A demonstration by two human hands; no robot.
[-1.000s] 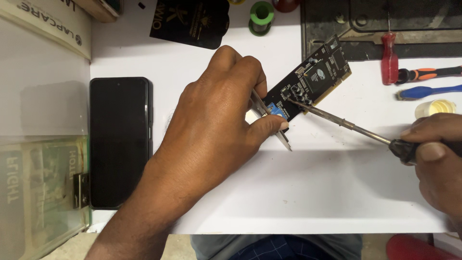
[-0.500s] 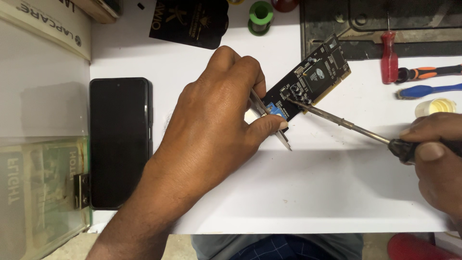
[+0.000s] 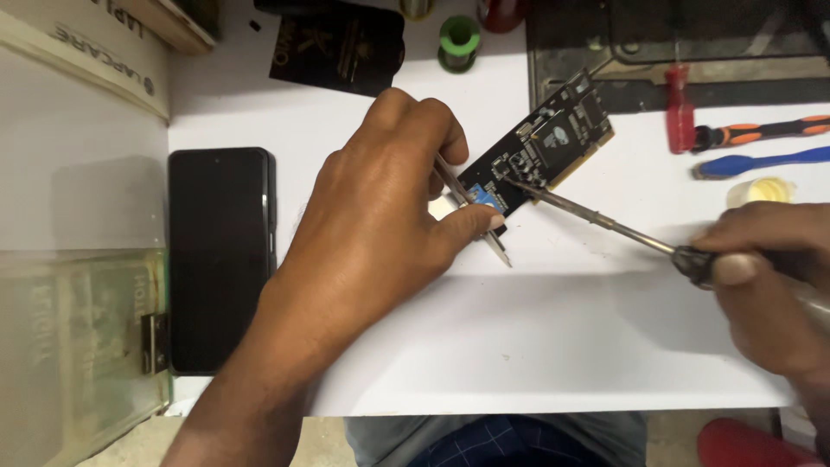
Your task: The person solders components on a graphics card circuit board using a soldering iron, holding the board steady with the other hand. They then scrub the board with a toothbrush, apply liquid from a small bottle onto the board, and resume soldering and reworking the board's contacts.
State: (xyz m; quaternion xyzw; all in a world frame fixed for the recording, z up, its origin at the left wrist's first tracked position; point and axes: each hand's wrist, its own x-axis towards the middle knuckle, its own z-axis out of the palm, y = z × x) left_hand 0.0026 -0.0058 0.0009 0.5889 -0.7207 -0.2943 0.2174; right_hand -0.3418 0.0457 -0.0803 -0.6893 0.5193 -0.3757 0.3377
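Two fingers and the thumb of the left hand (image 3: 380, 216) pinch a pair of metal tweezers (image 3: 474, 212), whose points rest on the white table (image 3: 536, 346) by the blue part at the near corner of a black circuit board (image 3: 553, 138). The right hand (image 3: 765, 277) is clenched round the dark handle of a soldering iron (image 3: 605, 220) (its tip touches the board's lower edge). A black phone (image 3: 220, 259) lies well left; a red screwdriver (image 3: 680, 108) lies beyond.
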